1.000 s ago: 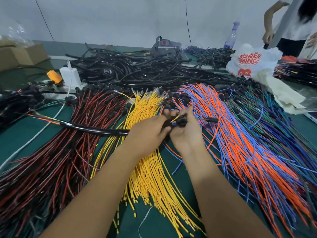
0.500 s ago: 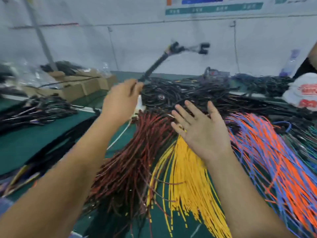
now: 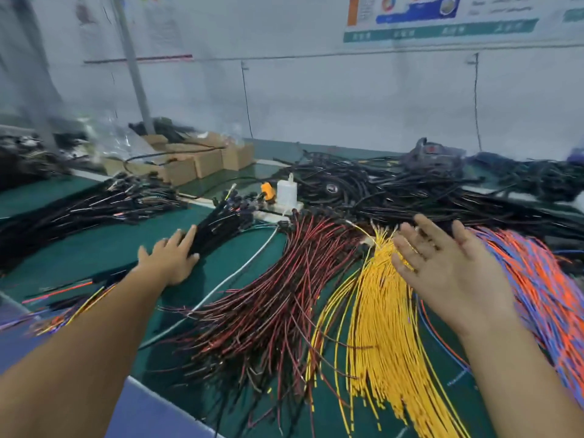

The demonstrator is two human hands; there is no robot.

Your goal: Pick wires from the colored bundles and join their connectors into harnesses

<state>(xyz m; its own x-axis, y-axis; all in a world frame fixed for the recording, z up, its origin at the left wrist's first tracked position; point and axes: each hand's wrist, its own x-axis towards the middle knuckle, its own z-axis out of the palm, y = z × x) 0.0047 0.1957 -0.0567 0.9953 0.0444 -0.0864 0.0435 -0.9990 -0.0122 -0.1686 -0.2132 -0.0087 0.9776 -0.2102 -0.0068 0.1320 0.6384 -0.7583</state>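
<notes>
My left hand [image 3: 172, 259] lies flat, fingers straight, on the black sleeved bundle [image 3: 221, 227] at the left of the green bench [image 3: 94, 248], pressing it and gripping nothing. My right hand [image 3: 442, 267] hovers with fingers spread and empty, above the far end of the yellow wires [image 3: 379, 336], with the orange and blue wires [image 3: 543, 289] just to its right and the red and black wires [image 3: 278, 295] between my two hands.

Here is where it can go wrong. The yellow wires fan out loosely and cross one another, so if I pinch at the fan's far end I may lift several at once and drag a tangle with them. The red and black strands at the near edge already stray over the yellow ones; a snag there could pull wires off the near bench edge. The white cable [image 3: 227, 279] runs under the red heap toward the white plug [image 3: 287, 191], and a careless sweep of my left hand could catch it. The picture is blurred, so I cannot tell connector ends apart.
</notes>
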